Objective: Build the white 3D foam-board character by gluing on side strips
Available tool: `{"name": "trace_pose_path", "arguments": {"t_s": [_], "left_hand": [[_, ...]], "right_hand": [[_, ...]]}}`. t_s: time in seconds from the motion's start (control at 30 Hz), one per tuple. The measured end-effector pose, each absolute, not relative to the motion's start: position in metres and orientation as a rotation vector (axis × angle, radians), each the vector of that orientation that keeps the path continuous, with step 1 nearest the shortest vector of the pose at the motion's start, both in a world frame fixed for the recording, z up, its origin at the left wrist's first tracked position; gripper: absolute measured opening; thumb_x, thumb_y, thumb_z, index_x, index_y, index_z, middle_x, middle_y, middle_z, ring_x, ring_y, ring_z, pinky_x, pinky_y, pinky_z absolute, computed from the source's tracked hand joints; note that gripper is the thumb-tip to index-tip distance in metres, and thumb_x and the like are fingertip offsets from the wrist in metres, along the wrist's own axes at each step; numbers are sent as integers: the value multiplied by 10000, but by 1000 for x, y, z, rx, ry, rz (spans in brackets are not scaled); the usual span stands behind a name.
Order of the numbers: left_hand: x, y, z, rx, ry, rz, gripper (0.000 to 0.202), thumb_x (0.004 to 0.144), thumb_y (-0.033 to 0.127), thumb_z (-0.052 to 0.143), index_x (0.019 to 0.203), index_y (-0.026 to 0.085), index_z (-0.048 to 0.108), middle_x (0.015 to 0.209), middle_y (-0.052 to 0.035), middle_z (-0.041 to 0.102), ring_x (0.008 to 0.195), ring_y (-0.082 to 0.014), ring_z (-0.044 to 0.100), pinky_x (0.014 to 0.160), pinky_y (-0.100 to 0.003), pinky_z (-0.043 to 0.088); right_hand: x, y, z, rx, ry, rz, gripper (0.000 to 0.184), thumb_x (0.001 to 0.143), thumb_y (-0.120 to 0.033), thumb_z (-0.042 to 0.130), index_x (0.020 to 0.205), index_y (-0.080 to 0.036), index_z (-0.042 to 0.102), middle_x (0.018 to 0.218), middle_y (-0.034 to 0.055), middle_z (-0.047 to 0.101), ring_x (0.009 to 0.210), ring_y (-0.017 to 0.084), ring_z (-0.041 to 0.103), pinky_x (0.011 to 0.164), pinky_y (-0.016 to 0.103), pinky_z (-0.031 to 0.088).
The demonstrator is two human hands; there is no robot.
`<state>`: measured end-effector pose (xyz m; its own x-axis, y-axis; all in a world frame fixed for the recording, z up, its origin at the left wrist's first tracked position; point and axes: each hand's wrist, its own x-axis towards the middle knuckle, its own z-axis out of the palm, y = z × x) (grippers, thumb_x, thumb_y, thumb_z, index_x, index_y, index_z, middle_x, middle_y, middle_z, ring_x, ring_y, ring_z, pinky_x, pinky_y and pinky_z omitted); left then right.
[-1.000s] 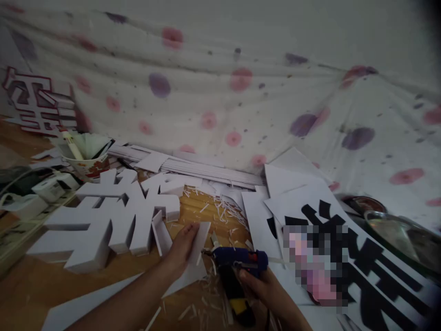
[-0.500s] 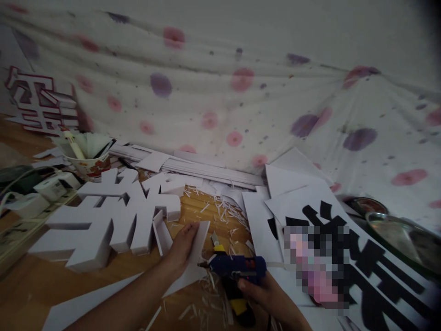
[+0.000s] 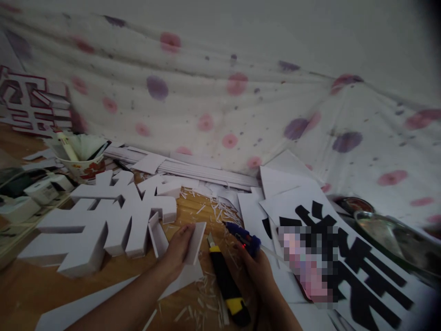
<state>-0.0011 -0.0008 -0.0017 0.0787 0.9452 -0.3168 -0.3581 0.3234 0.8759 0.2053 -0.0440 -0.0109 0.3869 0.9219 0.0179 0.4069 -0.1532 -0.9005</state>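
My left hand [image 3: 177, 250] grips a small white foam-board strip [image 3: 196, 241], holding it on edge just right of a large white three-dimensional foam character [image 3: 103, 220] on the wooden surface. My right hand [image 3: 257, 271] is closed around a blue hot glue gun [image 3: 246, 237], its nozzle pointing up and left over the paper scraps, a glue stick protruding behind. A black and yellow utility knife [image 3: 225, 282] lies on the wood between my two hands.
White sheets with a printed black character [image 3: 358, 262] lie to the right, beside a glass bowl [image 3: 396, 239]. A cup of tools [image 3: 82, 161], small boxes [image 3: 44, 188] and a red-outlined character [image 3: 27, 105] stand at the left. Spotted cloth [image 3: 223, 101] hangs behind; paper offcuts litter the wood.
My right hand has swung the glue gun from lying across near the strip to pointing up and away, uncovering the utility knife. My left hand keeps the strip in place.
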Motion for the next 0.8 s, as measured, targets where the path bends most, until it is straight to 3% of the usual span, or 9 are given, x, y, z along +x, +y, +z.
{"name": "trace_pose_path", "arguments": {"t_s": [0.23,0.43,0.6,0.7,0.8], "left_hand": [[1,-4,-6,811,1045,1138,371,628,539,674,719,189,589,611,46,539,580,-128,475,565,-231,379],[-8,-10,20,831,1039,1156,370,616,525,680,738,183,608,647,19,575,628,-153,504,594,-241,394],[-31,-12,55,921,1004,1216,260,703,413,612,831,187,626,740,13,611,732,-161,542,657,-235,409],[-53,-8,77,1024,947,1175,234,723,353,576,892,195,613,704,25,592,622,-140,525,570,-232,399],[-77,3,96,1332,842,1193,234,712,293,578,928,212,618,787,17,619,674,-137,554,601,-224,417]], "right_hand": [[196,-43,-7,-1888,-1275,612,489,681,-621,568,789,-165,706,730,99,714,741,298,651,624,335,443],[198,-45,-10,-1954,-1323,541,466,690,-608,564,794,-173,691,714,96,702,716,283,642,606,325,430],[206,-47,-4,-1853,-1387,555,518,658,-572,594,974,-163,622,841,86,678,782,265,624,656,331,458],[217,-64,12,-1746,-1259,389,637,607,-572,621,1085,-166,512,922,81,625,816,249,592,691,354,468],[218,-91,39,-1697,-1196,31,554,666,-546,597,1073,-190,478,980,67,558,848,227,536,743,373,435]]}}
